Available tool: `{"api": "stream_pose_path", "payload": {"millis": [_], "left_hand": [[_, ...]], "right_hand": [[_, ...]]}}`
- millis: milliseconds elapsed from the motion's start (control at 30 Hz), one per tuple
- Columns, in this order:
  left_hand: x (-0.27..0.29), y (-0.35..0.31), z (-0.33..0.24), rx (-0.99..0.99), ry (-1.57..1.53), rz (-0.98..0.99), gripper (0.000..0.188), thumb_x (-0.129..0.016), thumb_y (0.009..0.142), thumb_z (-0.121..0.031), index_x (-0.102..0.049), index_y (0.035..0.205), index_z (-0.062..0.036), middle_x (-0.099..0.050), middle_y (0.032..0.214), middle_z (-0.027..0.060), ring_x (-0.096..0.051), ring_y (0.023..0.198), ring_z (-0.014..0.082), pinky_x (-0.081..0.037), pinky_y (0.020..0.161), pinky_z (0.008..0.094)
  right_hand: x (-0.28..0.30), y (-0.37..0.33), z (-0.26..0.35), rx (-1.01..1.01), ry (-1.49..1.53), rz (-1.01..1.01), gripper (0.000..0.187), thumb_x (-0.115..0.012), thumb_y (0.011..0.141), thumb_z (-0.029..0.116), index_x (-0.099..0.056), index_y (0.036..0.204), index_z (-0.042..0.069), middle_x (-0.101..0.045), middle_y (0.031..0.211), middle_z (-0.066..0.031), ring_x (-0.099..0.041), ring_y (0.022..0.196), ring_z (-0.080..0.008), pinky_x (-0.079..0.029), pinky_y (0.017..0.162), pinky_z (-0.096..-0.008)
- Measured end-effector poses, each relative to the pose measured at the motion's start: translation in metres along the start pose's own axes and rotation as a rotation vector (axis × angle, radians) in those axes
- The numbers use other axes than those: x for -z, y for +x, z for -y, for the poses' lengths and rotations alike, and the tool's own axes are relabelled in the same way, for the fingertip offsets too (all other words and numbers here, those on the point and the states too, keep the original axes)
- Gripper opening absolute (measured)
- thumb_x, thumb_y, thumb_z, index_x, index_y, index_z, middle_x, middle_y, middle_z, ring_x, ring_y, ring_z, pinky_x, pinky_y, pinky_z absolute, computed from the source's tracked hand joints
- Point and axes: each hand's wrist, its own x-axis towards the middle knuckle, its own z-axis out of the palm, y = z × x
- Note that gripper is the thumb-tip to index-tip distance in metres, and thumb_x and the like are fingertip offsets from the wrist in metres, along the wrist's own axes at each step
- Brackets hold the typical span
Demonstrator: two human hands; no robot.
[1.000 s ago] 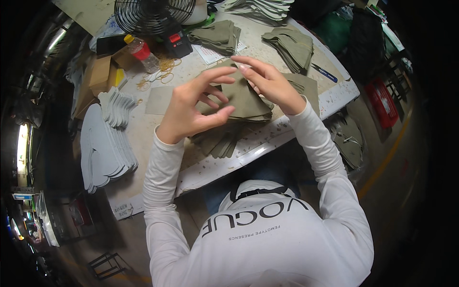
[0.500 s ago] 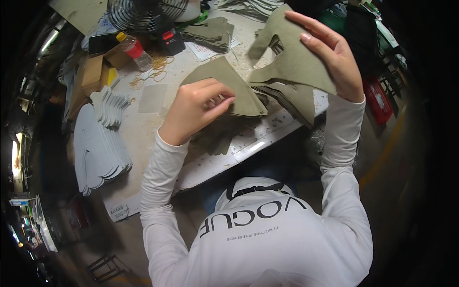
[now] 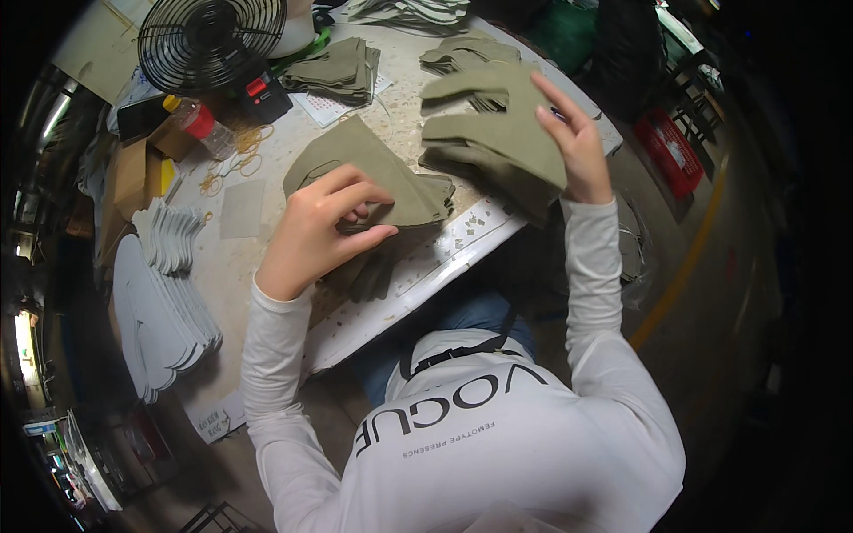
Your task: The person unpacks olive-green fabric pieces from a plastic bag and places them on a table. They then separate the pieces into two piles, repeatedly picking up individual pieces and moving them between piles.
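My left hand (image 3: 322, 229) pinches the near edge of a stack of olive-green cut fabric pieces (image 3: 373, 173) lying on the work table (image 3: 267, 266). My right hand (image 3: 573, 138) holds a separate olive-green fabric piece (image 3: 498, 133) lifted off to the right, above the table's right end. More olive fabric hangs over the table edge under the stack.
A black wire fan (image 3: 213, 40) stands at the back left. Beside it are a small bottle with a red cap (image 3: 200, 124), loose rubber bands (image 3: 233, 160) and cardboard boxes (image 3: 133, 173). White cut pieces (image 3: 160, 302) are stacked at the left. Other olive stacks (image 3: 338, 71) lie farther back. A red crate (image 3: 671, 151) sits at the right.
My right hand has pulled one olive piece off the stack and carried it to the right, now lower than half a second ago. My left hand stays gripping the stack.
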Motion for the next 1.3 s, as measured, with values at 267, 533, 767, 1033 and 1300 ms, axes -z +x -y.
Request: {"api": "stream_pose_path", "payload": {"millis": [267, 533, 767, 1033, 1300], "left_hand": [[0.004, 0.003, 0.007, 0.016, -0.095, -0.015, 0.016, -0.072, 0.075, 0.0, -0.069, 0.09, -0.0014, -0.064, 0.09, 0.0043, -0.059, 0.071, 0.0104, -0.048, 0.062, 0.0212], [0.0, 0.002, 0.009, -0.057, -0.044, -0.114, 0.02, -0.068, 0.073, 0.002, -0.069, 0.092, -0.0047, -0.063, 0.1, 0.0078, -0.065, 0.078, 0.0162, -0.052, 0.068, 0.0276], [-0.003, 0.001, 0.009, -0.126, 0.073, -0.058, 0.026, -0.082, 0.069, -0.018, -0.072, 0.091, -0.0091, -0.062, 0.095, 0.0069, -0.063, 0.081, 0.0217, -0.052, 0.071, 0.0311], [-0.001, 0.0, 0.011, -0.134, 0.045, -0.056, 0.023, -0.081, 0.071, -0.015, -0.072, 0.092, -0.0088, -0.062, 0.092, 0.0068, -0.063, 0.079, 0.0213, -0.051, 0.069, 0.0303], [0.004, 0.0, 0.015, -0.043, -0.081, -0.018, 0.02, -0.079, 0.072, -0.008, -0.072, 0.091, -0.005, -0.062, 0.09, 0.0065, -0.061, 0.074, 0.0176, -0.05, 0.066, 0.028]], "right_hand": [[0.042, -0.041, -0.076, -0.228, -0.583, -0.263, 0.04, -0.065, 0.087, 0.013, -0.06, 0.126, 0.007, -0.064, 0.114, -0.0055, -0.059, 0.081, -0.0083, -0.049, 0.074, -0.0246], [-0.039, -0.033, 0.019, 0.122, -0.466, -0.052, 0.032, -0.059, 0.09, 0.008, -0.065, 0.121, 0.011, -0.063, 0.107, -0.0022, -0.055, 0.089, -0.0089, -0.047, 0.064, -0.0204], [-0.091, -0.026, 0.031, 0.106, -0.229, 0.235, 0.026, -0.058, 0.091, 0.007, -0.067, 0.115, 0.005, -0.064, 0.102, -0.0057, -0.059, 0.087, -0.0087, -0.047, 0.068, -0.019], [-0.096, -0.022, 0.033, 0.075, -0.168, 0.297, 0.024, -0.058, 0.092, 0.009, -0.067, 0.113, 0.003, -0.064, 0.099, -0.0059, -0.059, 0.088, -0.0088, -0.045, 0.068, -0.0202], [-0.1, -0.023, 0.033, -0.057, -0.159, 0.339, 0.027, -0.054, 0.094, 0.004, -0.063, 0.119, -0.002, -0.062, 0.109, -0.0095, -0.059, 0.102, -0.016, -0.045, 0.093, -0.0279]]}}
